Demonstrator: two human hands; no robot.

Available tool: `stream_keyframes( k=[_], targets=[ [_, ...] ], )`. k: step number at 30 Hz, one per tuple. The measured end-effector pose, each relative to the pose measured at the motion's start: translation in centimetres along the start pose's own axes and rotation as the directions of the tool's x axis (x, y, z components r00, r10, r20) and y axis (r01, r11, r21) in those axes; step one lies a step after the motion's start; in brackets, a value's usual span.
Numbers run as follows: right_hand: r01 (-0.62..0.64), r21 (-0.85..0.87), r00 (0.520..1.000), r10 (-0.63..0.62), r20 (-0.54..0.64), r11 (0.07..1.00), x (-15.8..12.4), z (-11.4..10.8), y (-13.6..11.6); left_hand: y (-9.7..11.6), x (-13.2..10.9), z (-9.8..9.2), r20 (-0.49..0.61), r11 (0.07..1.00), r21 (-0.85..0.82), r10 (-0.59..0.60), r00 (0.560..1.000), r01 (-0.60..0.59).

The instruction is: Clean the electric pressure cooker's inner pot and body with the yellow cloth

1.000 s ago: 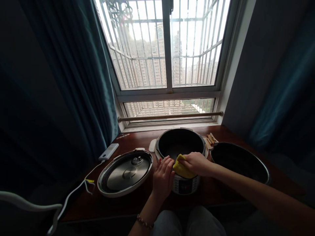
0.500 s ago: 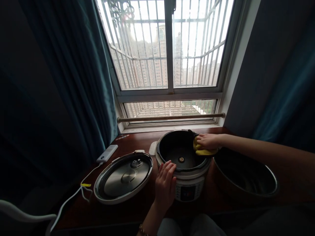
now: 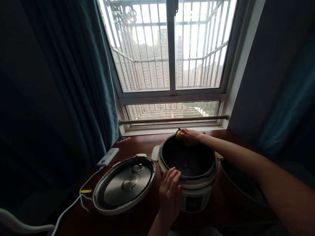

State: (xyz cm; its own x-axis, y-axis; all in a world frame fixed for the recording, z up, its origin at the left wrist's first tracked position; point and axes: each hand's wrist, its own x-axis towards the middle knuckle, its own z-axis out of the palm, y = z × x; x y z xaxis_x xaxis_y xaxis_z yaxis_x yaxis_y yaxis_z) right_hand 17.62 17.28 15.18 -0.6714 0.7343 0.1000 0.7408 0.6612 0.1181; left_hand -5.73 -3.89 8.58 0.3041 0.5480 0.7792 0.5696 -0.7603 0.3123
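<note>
An electric pressure cooker (image 3: 197, 184) stands uncovered on the table, with no inner pot in its dark cavity. My left hand (image 3: 169, 190) grips its near-left rim, fingertips hooked over the edge. At the far rim, my right hand (image 3: 190, 135) is closed on a yellow cloth (image 3: 178, 134), pressed against the cooker's edge; part of the cloth is hidden under the fingers. Left of the cooker lies its lid (image 3: 129, 183), metal inner face up. To the right sits a dark inner pot (image 3: 242, 183), partly covered by my right forearm.
A white power bank (image 3: 107, 157) with a white cable (image 3: 71, 202) and yellow tag lies on the wooden table's (image 3: 144, 142) left side. Behind the table is a barred window with a rail (image 3: 172, 120) across its lower part. Blue curtains (image 3: 98, 82) hang on both sides.
My right hand has slid the yellow cloth along the rim from the right side to the far side. My left hand stays on the near rim. The view has shifted slightly.
</note>
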Motion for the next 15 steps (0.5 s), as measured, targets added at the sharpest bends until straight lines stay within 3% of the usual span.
stream_keyframes(
  k=[6,15],
  targets=[
    [-0.184,0.014,0.982,0.184,0.036,0.983,-1.3,-1.0,-0.2,0.2,0.0,-0.1,0.002,1.0,-0.002,0.007,1.0,-0.007],
    [-0.37,-0.031,0.924,0.372,0.087,0.928,-6.9,-2.7,-2.5,0.2,-0.2,0.3,-0.01,1.0,-0.005,-0.001,1.0,0.001]
  ],
)
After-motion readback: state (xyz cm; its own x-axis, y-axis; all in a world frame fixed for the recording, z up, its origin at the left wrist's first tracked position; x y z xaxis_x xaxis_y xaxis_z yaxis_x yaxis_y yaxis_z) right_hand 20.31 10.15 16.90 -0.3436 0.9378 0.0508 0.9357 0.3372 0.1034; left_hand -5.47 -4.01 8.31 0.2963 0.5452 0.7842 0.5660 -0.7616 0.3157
